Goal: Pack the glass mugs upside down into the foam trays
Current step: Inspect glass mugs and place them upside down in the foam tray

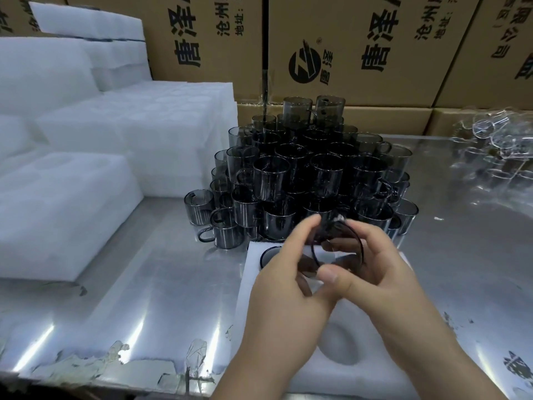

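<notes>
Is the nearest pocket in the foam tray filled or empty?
Empty: the nearest pocket of the foam tray shows only bare white foam, no mug inside.

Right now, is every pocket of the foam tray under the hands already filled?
No: the near pocket of the foam tray lies empty, while one mug sits in its far left corner.

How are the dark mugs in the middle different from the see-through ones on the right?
The dark mugs are smoky grey; the clear glasses have no tint. The dark mugs are stacked in neat tiers; the clear glasses lie in a loose jumble. Both are glass, on the metal table.
</notes>
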